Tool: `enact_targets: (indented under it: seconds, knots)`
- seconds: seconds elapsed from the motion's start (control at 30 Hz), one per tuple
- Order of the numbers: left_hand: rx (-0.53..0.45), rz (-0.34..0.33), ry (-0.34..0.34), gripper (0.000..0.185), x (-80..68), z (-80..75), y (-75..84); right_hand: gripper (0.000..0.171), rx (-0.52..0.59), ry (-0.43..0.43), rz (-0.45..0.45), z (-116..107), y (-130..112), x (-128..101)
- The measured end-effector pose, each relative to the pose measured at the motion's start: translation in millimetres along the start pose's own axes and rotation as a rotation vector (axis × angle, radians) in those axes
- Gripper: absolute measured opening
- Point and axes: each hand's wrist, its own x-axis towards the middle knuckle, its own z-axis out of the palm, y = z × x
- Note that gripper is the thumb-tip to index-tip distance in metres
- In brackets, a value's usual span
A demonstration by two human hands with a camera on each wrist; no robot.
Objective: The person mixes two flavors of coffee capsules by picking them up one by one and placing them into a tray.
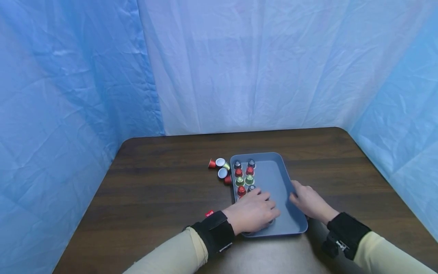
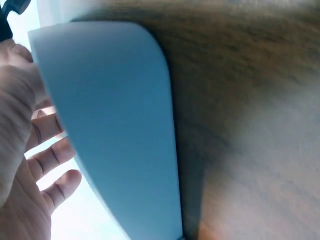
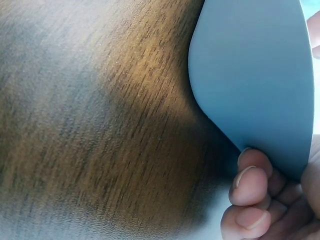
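Dark wood tabletop (image 1: 164, 198): left hand (image 1: 252, 215) lies flat in blue tray (image 1: 273, 175), right hand (image 1: 309, 203) fingers (image 3: 250, 185) curl on its rim

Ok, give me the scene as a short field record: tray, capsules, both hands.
tray: blue tray flat on the dark wood table
capsules in tray: two rows along its left side
capsules off tray: a few loose ones on the table by its left edge
left hand: rests in the tray's near end, fingers relaxed
right hand: grips the tray's right rim
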Motion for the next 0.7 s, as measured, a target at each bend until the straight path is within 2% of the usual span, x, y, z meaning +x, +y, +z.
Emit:
enact_targets:
  seconds: [0.27, 0.5, 0.7]
  knots:
    - [-0.055, -0.062, 0.068, 0.04, -12.7, -7.6, -16.6, 0.053, 0.006, -0.009, 0.01, -1, 0, 0]
    - [-0.07, -0.227, 0.09, 0.04, -30.9, -13.9, -42.8, 0.054, -0.005, -0.003, 0.017, -1, 0, 1]
    - [-0.099, -0.353, 0.126, 0.042, -50.3, -7.4, -67.4, 0.054, -0.012, -0.001, 0.011, 0, 0, 1]
